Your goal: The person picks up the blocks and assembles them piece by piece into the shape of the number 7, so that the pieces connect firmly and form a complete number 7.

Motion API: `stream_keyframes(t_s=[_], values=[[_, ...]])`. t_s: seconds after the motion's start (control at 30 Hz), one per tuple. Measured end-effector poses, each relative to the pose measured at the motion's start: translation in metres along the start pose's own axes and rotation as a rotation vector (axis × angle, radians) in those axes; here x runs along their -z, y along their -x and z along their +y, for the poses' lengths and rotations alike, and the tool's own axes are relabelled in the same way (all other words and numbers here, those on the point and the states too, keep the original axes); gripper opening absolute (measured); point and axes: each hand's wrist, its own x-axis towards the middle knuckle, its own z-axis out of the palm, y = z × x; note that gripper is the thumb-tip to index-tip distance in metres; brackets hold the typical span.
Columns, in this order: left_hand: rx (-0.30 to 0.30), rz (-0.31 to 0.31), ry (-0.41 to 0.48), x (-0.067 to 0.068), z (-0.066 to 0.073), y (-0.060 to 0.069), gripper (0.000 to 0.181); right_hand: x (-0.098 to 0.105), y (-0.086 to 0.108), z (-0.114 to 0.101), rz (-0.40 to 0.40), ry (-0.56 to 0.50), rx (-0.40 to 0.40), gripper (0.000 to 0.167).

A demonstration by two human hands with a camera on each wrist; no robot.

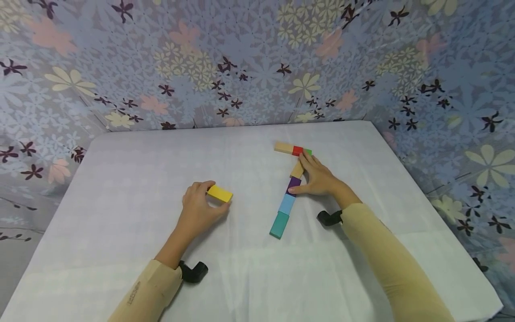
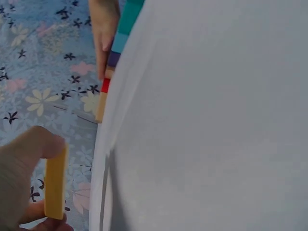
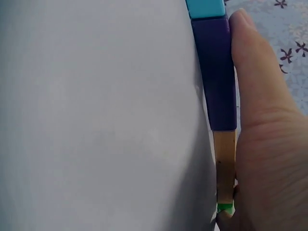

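My left hand (image 1: 199,210) pinches a yellow block (image 1: 220,193) between thumb and fingers, left of a row of blocks. In the left wrist view that yellow block (image 2: 56,185) appears edge-on between the fingertips. The row runs from a teal block (image 1: 279,225) through a light blue block (image 1: 287,204) and a purple block (image 1: 293,184) to a plain wooden block (image 1: 297,169). Across its far end lie another wooden block (image 1: 283,147), a red block (image 1: 297,150) and a green block (image 1: 308,152). My right hand (image 1: 322,180) rests along the row's right side, thumb against the purple block, fingertips by the green one, partly covering it.
A white cloth (image 1: 161,161) covers the table. Behind and beside it hangs a flower-patterned fabric (image 1: 257,58). Black devices stick out at the left wrist (image 1: 194,273) and the right wrist (image 1: 330,218).
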Motion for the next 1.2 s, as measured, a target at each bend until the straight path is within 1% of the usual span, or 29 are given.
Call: stream_keyframes(t_s=[0.13,0.23,0.33,0.57,0.73,0.93,1.07,1.2], values=[[0.025,-0.021,0.070,-0.002,0.007,-0.015,0.071,-0.002,0.001,0.002,0.016,-0.020,0.007,0.135],[0.069,-0.051,0.115,-0.004,0.012,-0.028,0.073,-0.002,0.003,0.002,0.024,-0.032,0.012,0.135],[0.087,-0.058,0.125,-0.008,0.016,-0.043,0.073,-0.002,0.005,0.001,0.024,-0.042,0.014,0.135],[0.076,-0.023,0.071,-0.023,0.025,-0.079,0.073,-0.003,0.006,0.004,0.016,-0.037,0.008,0.134],[0.076,-0.006,0.037,-0.036,0.030,-0.099,0.073,-0.004,0.005,0.007,0.013,-0.034,0.007,0.135],[0.085,0.000,0.002,-0.046,0.037,-0.112,0.073,-0.006,0.004,0.011,0.029,-0.027,0.023,0.134],[0.096,-0.007,-0.031,-0.050,0.043,-0.119,0.074,-0.006,0.004,0.010,0.032,-0.022,0.029,0.134],[0.094,-0.010,-0.076,-0.051,0.048,-0.128,0.073,-0.005,0.004,0.010,0.034,-0.020,0.035,0.135]])
